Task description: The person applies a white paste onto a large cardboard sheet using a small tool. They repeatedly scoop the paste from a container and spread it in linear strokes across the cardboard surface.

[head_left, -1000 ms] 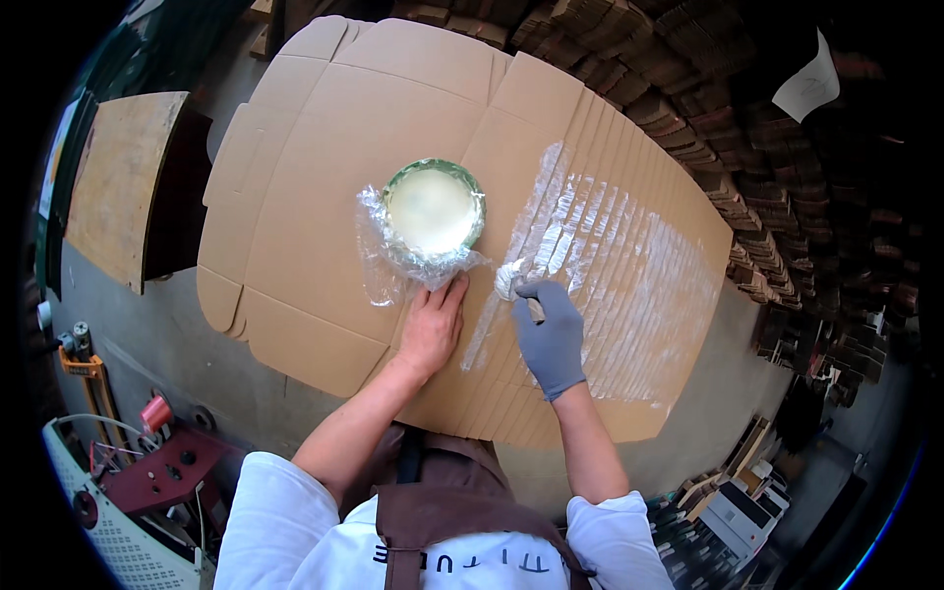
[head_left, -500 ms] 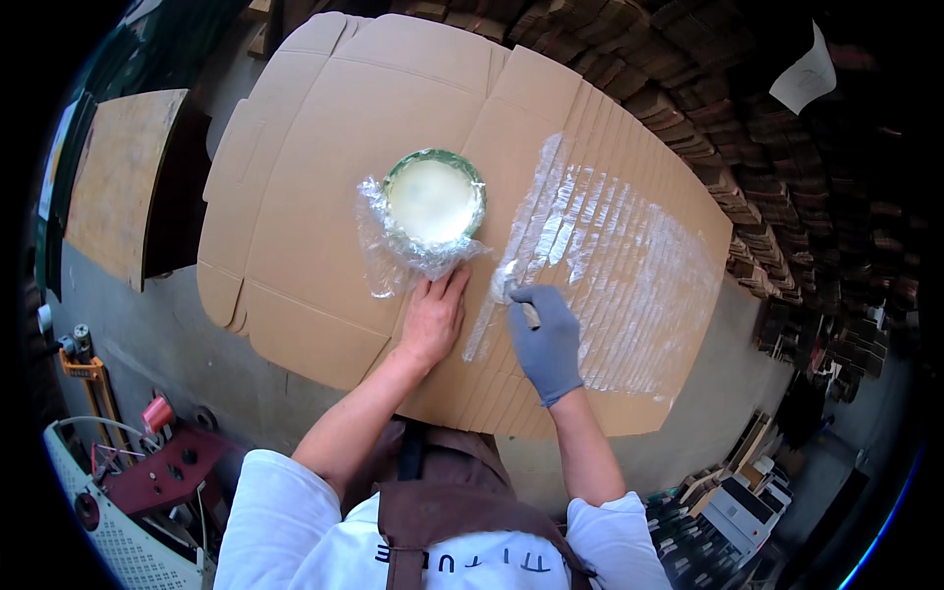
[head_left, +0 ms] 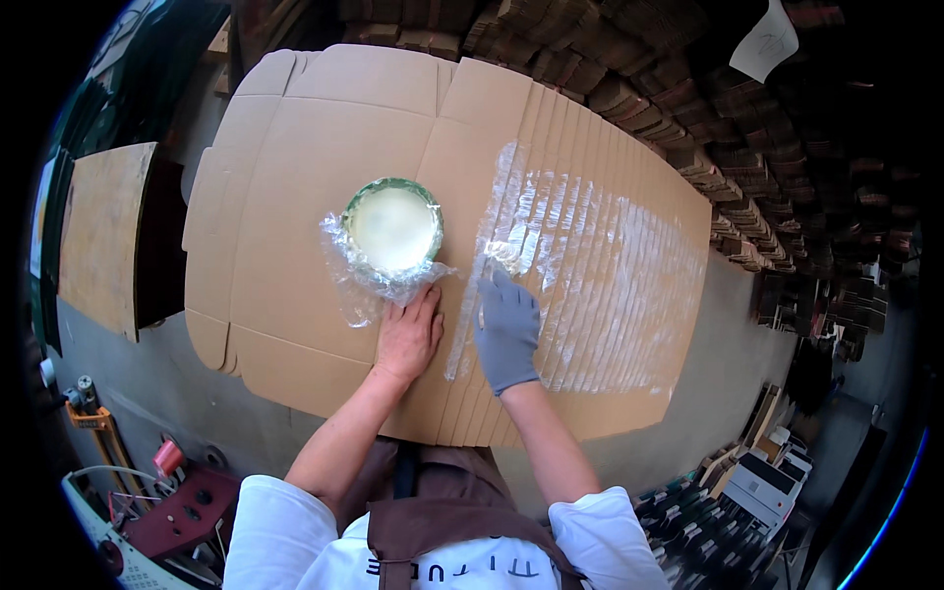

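Observation:
My left hand, bare, lies with its fingers stretched out on the brown cardboard, just below a round green-rimmed tub of cream-white paste. Crumpled clear plastic film wraps the tub's near and left sides, touching my fingertips. To the right, my right hand wears a grey glove and is closed round a brush. The brush's paste-covered bristles press on a row of overlapping cardboard edges, which carry wet, whitish, shiny streaks. Most of the brush handle is hidden by the glove.
Tall stacks of cardboard stand beyond the far right edge. At left is a wooden board; at lower left, a maroon-topped machine. A white machine stands at lower right, and a paper sheet hangs at upper right.
My right hand has moved the brush farther from me and slightly right over the cardboard edges. My left hand stays beside the tub. The whole view has shifted a little.

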Available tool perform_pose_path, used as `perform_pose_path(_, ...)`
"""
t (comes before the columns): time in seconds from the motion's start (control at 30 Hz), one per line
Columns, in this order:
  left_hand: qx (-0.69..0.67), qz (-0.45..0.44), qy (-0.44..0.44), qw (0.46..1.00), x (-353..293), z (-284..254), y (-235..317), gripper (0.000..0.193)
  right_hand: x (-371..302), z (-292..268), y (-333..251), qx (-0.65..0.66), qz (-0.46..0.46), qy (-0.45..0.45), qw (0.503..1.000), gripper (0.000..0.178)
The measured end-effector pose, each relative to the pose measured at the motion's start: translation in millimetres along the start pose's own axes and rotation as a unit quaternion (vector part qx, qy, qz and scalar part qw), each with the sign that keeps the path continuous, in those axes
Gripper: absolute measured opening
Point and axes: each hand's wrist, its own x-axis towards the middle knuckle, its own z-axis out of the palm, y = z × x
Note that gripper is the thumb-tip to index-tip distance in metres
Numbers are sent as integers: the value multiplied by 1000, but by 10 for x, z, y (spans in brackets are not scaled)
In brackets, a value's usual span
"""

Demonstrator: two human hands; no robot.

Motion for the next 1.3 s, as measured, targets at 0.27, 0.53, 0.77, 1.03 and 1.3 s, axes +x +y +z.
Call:
perform_pose_path(0.27, 30, -2, -9, 999, -1, -18, -9, 45, 251, -112, 586, -84, 72, -24, 994, 34)
perform_pose_path(0.53, 4, -8, -26, 1000, -40, -19, -8, 45, -335, -284, 97, 10, 52, -46, 998, 38)
perform_pose_path(0.77, -3, 3, -17, 1000, -14, 0, -52, 47, -123, -289, -71, 5, 56, -17, 998, 39)
perform_pose_path(1.03, 4, 2, -27, 1000, -35, 9, -31, 47, -3, -138, 461, -52, 89, 39, 994, 39)
perform_pose_path(1.3, 14, 16, -6, 1000, -6, 111, -6, 46, -925, -270, 37, 4, 48, -85, 995, 29)
